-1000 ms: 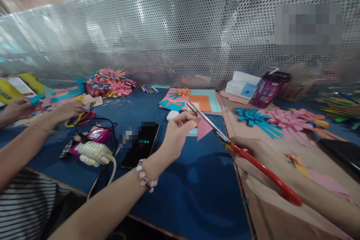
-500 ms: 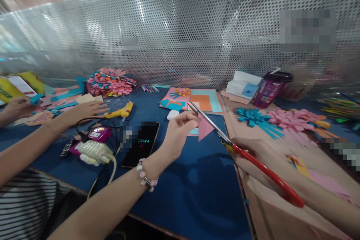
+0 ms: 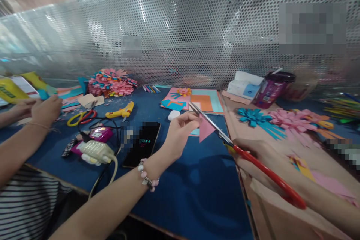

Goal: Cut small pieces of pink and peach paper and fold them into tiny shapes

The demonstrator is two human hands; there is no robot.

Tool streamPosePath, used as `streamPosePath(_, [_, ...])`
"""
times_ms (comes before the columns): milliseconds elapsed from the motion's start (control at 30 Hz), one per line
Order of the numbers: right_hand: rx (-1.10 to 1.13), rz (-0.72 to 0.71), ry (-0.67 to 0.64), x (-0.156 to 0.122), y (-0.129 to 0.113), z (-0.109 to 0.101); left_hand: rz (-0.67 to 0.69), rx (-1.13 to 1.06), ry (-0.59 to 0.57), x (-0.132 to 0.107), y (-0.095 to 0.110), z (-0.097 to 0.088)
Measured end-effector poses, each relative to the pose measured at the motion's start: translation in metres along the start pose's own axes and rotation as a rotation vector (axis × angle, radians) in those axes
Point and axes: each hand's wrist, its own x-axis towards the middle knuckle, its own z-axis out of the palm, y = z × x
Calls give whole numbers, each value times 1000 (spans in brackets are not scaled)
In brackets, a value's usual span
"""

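Pink paper (image 3: 206, 131) sat above the worktop (image 3: 194, 198), left hand's (image 3: 180, 135) grip pinched on it, right hand's (image 3: 264, 152) wrapped around red-handled scissors (image 3: 270, 174) crossing it; blades barely shifted, so no visible cut progress, while co-worker's hand (image 3: 46, 110) moved back near blue paper (image 3: 43, 95).

On my screen, the other person's right hand (image 3: 46, 111) has moved. Half a second ago it was stretched out over the desk (image 3: 202, 195). Now it is back on the left, close to their left hand (image 3: 24, 108), at the little blue paper (image 3: 42, 94). The red and yellow scissors (image 3: 89, 117) show again. A yellow glue gun (image 3: 120, 112) lies where I saw none a second ago.
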Motion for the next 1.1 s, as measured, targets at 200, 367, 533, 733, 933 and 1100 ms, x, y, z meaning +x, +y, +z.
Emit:
streamPosePath(200, [4,14,24,-1,0,5,3,-13,-4,0,-1,0])
streamPosePath(367, [3,11,62,-1,2,8,18,-15,-4,1,-3,-1])
streamPosePath(533, [-24,-23,43,0,6,7,13,-4,-6,1,-4,-2])
streamPosePath(733, [-58,-23,27,0,6,7,-7,-29,-15,0,-4,-3])
streamPosePath(933, [-87,-15,17,0,5,6,-12,-38,-17,1,-4,-2])
streamPosePath(1100, [-66,-44,18,-1,6,7,-17,-33,-15,0,-5,-3])
